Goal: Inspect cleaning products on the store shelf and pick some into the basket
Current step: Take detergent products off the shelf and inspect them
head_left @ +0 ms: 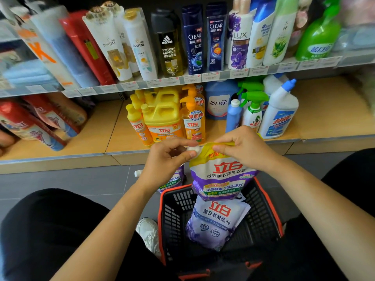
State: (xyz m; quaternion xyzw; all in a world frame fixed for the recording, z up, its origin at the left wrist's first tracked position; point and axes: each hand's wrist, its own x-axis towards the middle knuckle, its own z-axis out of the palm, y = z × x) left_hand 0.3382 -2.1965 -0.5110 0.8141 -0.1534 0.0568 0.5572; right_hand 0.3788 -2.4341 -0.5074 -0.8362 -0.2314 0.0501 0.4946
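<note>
I hold a purple and yellow laundry detergent pouch (221, 179) upright above the black basket with an orange rim (269, 211). My left hand (166, 157) pinches the pouch's white cap at its top left corner. My right hand (243, 149) grips the yellow top edge. A pale purple softener pouch (217, 222) lies inside the basket. Another purple pouch (172, 181) stands on the floor behind my left wrist, mostly hidden.
The lower shelf holds yellow dish soap bottles (162, 118), a blue detergent jug (218, 102), a green-trigger spray bottle (253, 110) and a white toilet cleaner (278, 114). Shampoo bottles (194, 39) line the upper shelf. My white shoe (148, 232) sits left of the basket.
</note>
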